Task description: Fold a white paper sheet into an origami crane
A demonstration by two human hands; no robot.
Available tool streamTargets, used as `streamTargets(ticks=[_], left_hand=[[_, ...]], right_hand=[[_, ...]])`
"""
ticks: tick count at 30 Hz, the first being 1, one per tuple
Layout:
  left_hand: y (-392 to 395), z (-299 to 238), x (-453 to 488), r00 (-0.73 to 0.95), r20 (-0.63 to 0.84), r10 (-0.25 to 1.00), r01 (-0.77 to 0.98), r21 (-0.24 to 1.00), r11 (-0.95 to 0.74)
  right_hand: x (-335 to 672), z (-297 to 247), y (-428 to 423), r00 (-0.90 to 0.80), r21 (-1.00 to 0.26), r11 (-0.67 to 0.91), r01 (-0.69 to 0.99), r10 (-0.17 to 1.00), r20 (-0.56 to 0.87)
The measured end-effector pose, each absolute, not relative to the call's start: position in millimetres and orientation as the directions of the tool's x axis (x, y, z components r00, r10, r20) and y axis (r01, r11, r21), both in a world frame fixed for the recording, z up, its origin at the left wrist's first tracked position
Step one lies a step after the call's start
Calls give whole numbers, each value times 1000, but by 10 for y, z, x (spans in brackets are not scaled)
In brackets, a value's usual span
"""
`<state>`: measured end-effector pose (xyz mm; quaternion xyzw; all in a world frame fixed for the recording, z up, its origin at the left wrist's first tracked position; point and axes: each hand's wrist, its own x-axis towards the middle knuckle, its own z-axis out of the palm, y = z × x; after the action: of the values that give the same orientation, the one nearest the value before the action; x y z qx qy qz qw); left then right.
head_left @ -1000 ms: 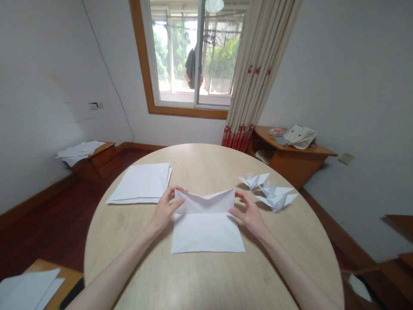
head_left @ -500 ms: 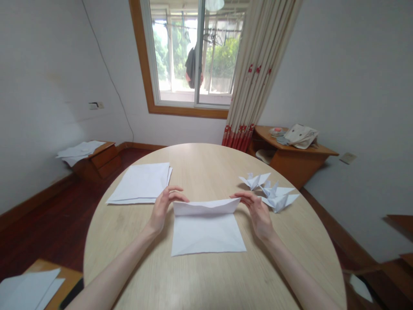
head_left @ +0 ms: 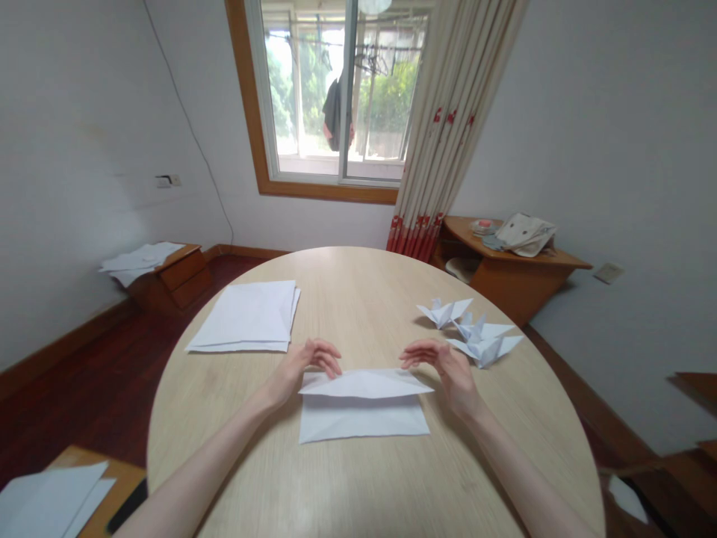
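Observation:
A white sheet of paper (head_left: 363, 407) lies on the round wooden table (head_left: 370, 486) in front of me, its far half folded over toward me. My left hand (head_left: 305, 364) pinches the upper left corner of the folded flap. At the upper right corner my right hand (head_left: 445, 364) grips the same flap with curled fingers. Both hands hover just above the table surface at the fold.
A stack of white sheets (head_left: 246, 317) lies at the table's far left. Three folded paper cranes (head_left: 473, 336) sit at the far right. Low wooden cabinets (head_left: 168, 273) stand left and right (head_left: 507, 273) by the walls. More paper (head_left: 45, 501) lies at the lower left.
Both hands have brought the far edge of the sheet down toward me, so the raised flap now lies nearly flat over the near half.

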<state>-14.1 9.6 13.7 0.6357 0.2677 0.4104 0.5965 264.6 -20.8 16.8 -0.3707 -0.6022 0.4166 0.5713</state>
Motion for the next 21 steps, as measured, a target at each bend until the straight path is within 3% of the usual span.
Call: streamTargets(ticks=[7,17,21], left_hand=[[31,197,-112,566,100,819,141,966,-215],[-19,210,-84,617,-11,787,383,878,-288],[-28,160,-62,632,8,775,430,828,-360]], right_hand=[[2593,246,-262,-282,-900,348,262,920,273],[2492,297,-331,-443,-825,356,438,885,147],[2488,222,-327,-474,-787,370,493,873,114]])
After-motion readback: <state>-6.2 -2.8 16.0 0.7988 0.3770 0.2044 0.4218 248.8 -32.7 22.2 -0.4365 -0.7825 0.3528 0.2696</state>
